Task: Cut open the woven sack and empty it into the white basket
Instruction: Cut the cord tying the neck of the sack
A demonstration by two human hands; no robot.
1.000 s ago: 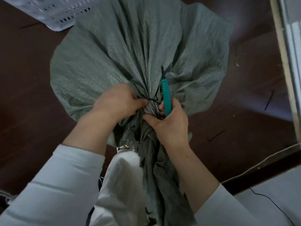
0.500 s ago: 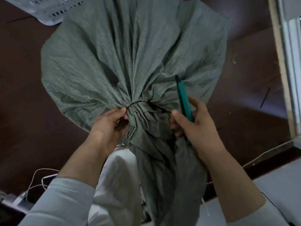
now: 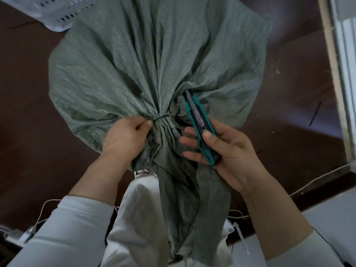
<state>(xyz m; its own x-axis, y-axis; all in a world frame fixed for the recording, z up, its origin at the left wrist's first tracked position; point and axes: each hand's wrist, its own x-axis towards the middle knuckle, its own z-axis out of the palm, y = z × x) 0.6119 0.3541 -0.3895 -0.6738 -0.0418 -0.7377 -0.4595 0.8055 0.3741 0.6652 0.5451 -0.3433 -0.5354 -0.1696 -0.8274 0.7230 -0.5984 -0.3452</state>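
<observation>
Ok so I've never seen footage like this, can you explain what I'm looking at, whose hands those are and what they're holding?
There is no machine here. One camera sits on a person's head, looking down at their own two hands. A grey-green woven sack lies bunched on a dark floor, its neck tied with a thin black tie. The left hand pinches the neck right at that tie. The right hand holds a teal utility knife, off the fabric. A white basket shows at the top left corner.
</observation>
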